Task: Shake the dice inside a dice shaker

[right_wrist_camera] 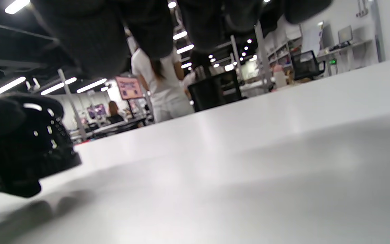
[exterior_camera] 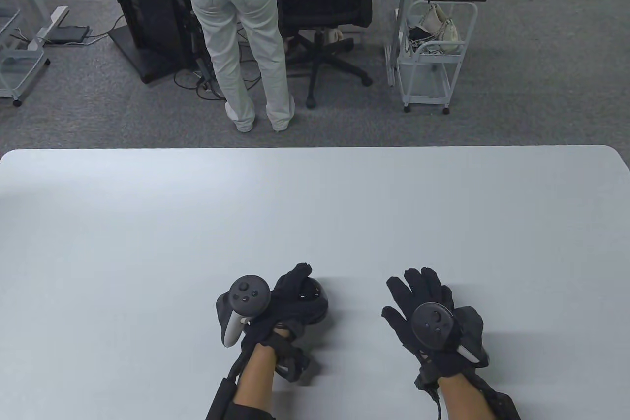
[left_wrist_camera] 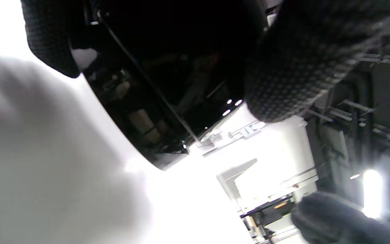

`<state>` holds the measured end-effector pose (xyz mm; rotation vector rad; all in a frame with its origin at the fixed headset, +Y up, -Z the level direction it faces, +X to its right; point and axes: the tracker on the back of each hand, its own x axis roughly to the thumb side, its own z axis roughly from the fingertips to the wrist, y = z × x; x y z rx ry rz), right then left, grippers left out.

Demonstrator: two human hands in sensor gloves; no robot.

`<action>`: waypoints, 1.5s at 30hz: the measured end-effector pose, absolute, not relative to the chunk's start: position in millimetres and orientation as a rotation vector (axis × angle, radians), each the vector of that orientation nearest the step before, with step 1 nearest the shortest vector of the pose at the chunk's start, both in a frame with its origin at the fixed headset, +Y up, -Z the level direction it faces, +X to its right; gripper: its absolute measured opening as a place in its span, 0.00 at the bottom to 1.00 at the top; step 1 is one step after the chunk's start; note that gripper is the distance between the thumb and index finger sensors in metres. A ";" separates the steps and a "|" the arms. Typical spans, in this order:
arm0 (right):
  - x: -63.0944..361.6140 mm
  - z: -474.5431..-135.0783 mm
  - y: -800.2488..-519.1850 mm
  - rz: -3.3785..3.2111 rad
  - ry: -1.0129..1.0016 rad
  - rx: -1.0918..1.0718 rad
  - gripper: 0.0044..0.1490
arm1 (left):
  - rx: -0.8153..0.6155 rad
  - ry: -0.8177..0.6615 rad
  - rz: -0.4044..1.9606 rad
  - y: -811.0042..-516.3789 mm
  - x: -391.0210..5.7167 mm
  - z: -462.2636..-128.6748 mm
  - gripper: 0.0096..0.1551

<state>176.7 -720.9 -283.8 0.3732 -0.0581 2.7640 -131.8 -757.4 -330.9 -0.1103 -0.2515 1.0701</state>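
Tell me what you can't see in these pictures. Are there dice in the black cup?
- Dice: none show in any view; the black dice shaker is opaque and the left hand covers it.
- Shaker's top, table view: hidden under the left hand's fingers.
- Shaker, left wrist view: only a dark glossy side, cut off by the top edge.
- Right hand: its palm faces down, so what's underneath is hidden.

— What blocks me on the worktop (exterior_camera: 147, 223)?
— I see only the dice shaker (exterior_camera: 312, 301) at lower centre, under my left hand (exterior_camera: 283, 299).
— Open room?
— The upper, left and right stretches lie bare; my right hand (exterior_camera: 428, 306) sits apart, lower right.
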 end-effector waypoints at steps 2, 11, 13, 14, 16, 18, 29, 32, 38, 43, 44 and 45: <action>176.6 -283.8 -720.7 2.764 -0.064 0.375 0.38 | 0.021 -0.348 1.118 -726.8 -129.0 -324.4 0.51; 176.0 -284.7 -723.8 2.776 -0.049 0.369 0.38 | -0.019 -0.310 1.115 -747.4 -127.6 -328.5 0.51; 176.1 -284.4 -723.4 2.776 -0.050 0.369 0.38 | -0.043 -0.279 1.061 -754.0 -129.2 -330.6 0.51; 176.2 -284.3 -723.3 2.776 -0.053 0.367 0.38 | -0.048 -0.277 1.057 -754.4 -129.2 -331.1 0.51; 176.5 -284.5 -723.5 2.774 -0.054 0.365 0.38 | -0.060 -0.276 1.077 -756.7 -128.8 -331.1 0.51; 176.3 -284.6 -723.7 2.773 -0.048 0.364 0.38 | -0.067 -0.263 1.084 -759.7 -129.4 -330.8 0.51; 176.6 -284.7 -723.6 2.770 -0.040 0.365 0.38 | -0.134 -0.225 1.040 -772.6 -132.7 -331.3 0.51; 176.5 -284.8 -723.8 2.770 -0.035 0.365 0.38 | -0.164 -0.214 1.031 -773.7 -131.7 -331.4 0.51; 176.3 -285.2 -722.5 2.766 -0.042 0.369 0.38 | 0.116 -0.373 1.178 -712.0 -126.4 -319.3 0.51; 176.7 -285.2 -723.2 2.765 -0.040 0.361 0.38 | 0.274 -0.452 0.998 -683.0 -119.5 -308.5 0.51; 176.5 -285.3 -723.8 2.766 -0.036 0.361 0.38 | 0.218 -0.428 1.023 -698.8 -119.6 -312.8 0.51; 176.3 -285.4 -724.3 2.770 -0.035 0.362 0.38 | 0.126 -0.377 1.095 -725.1 -120.1 -319.3 0.51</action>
